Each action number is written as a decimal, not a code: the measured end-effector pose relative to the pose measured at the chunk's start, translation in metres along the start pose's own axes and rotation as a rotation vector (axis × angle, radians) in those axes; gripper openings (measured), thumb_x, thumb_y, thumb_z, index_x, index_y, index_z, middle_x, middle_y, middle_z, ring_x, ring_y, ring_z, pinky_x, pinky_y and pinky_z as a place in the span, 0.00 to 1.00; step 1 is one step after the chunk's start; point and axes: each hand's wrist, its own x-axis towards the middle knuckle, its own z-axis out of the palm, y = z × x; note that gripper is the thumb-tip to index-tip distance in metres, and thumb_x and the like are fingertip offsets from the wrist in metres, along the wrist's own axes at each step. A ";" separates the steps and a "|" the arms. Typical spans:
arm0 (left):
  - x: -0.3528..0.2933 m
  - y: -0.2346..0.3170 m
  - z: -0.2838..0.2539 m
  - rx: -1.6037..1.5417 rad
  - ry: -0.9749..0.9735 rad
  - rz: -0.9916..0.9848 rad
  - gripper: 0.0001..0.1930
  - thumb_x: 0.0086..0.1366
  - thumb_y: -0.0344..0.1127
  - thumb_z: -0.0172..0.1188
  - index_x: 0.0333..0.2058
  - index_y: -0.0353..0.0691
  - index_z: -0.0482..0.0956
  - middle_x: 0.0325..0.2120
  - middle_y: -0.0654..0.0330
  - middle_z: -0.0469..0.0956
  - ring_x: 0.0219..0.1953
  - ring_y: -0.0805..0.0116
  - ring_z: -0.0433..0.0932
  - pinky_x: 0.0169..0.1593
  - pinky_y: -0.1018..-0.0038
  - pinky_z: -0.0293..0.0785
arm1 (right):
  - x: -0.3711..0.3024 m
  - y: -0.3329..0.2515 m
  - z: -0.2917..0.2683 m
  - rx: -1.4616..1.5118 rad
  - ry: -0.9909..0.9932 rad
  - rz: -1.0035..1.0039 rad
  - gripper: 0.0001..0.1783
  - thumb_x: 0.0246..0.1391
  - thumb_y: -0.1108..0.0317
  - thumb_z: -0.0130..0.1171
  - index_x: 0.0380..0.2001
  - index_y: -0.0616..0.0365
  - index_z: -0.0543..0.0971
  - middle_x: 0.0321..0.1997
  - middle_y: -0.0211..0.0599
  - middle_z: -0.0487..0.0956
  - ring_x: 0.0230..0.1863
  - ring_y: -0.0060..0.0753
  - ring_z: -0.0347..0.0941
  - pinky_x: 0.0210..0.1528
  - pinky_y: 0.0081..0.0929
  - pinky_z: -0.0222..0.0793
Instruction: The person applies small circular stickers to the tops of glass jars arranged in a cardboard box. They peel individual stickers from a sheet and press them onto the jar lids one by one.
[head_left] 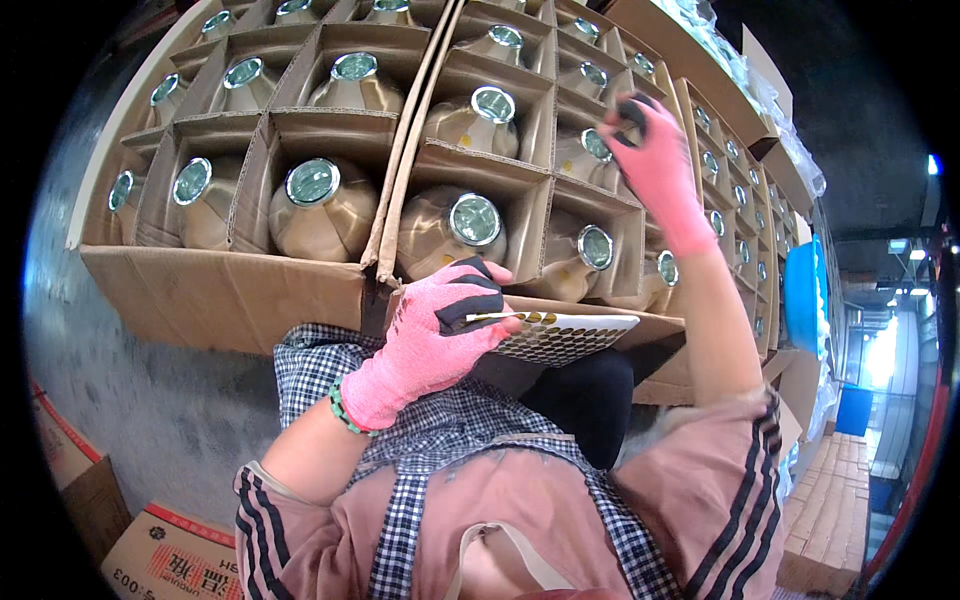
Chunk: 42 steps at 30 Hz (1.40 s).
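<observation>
My left hand (425, 330), in a pink glove with black fingertips, grips the edge of a white sheet of round gold stickers (570, 338) by the front of the open carton. My right hand (655, 165), gloved the same way, is raised over the carton's right part. Its thumb and fingers are bent into a pinch; whatever they hold is too small to make out. Just left of those fingers is a glass jar (597, 146) with a silvery rim. Another round glass jar (455, 235) sits behind my left hand, and small yellow spots show on several jars.
Cardboard dividers (480, 160) separate the jars, one per cell. A second open carton (220, 290) of jars adjoins on the left, and more cartons line up to the right. A blue tub (803, 300) stands farther right. Closed cartons (170, 560) lie at the lower left.
</observation>
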 end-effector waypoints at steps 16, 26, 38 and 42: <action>-0.001 0.007 0.006 0.027 0.007 0.059 0.07 0.42 0.27 0.63 0.24 0.35 0.78 0.24 0.58 0.74 0.41 0.60 0.72 0.40 0.70 0.69 | -0.101 -0.091 -0.045 0.345 -0.456 -0.102 0.08 0.36 0.70 0.60 0.20 0.57 0.70 0.22 0.38 0.69 0.29 0.42 0.67 0.33 0.34 0.61; 0.000 0.008 0.013 -0.055 0.035 0.046 0.11 0.45 0.35 0.65 0.24 0.33 0.78 0.21 0.60 0.74 0.42 0.58 0.70 0.42 0.68 0.66 | -0.103 -0.096 -0.053 0.215 -0.388 -0.132 0.09 0.35 0.70 0.60 0.22 0.57 0.70 0.26 0.37 0.70 0.32 0.41 0.68 0.36 0.35 0.62; 0.001 0.008 0.005 -0.082 0.039 -0.024 0.08 0.43 0.29 0.62 0.25 0.34 0.79 0.24 0.58 0.75 0.41 0.62 0.71 0.39 0.72 0.69 | -0.101 -0.096 -0.054 0.190 -0.276 -0.322 0.16 0.25 0.74 0.64 0.25 0.57 0.74 0.29 0.34 0.73 0.35 0.41 0.70 0.40 0.36 0.65; 0.002 0.007 0.009 -0.086 0.054 -0.037 0.08 0.43 0.29 0.62 0.25 0.34 0.79 0.24 0.59 0.75 0.41 0.61 0.71 0.41 0.71 0.68 | -0.105 -0.092 -0.054 0.196 -0.261 -0.357 0.16 0.22 0.75 0.63 0.24 0.57 0.74 0.30 0.35 0.73 0.35 0.40 0.70 0.40 0.34 0.65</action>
